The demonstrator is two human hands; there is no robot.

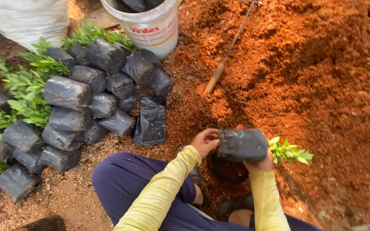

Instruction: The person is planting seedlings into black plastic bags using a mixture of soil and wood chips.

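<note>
Sideways, both hands — left hand, right hand — grip a seedling bag (black).

Outdoors, daylight, soft shade. Ground is loose reddish-brown soil/coir, heaped on the right, flatter and paler bottom left. White bucket at top centre, dark stuff inside. White sack top left. Pile of filled black bags w/ green seedlings lies on its side at left; one flat empty bag beside it. Wooden-handled tool lies on the soil, top centre.
</note>
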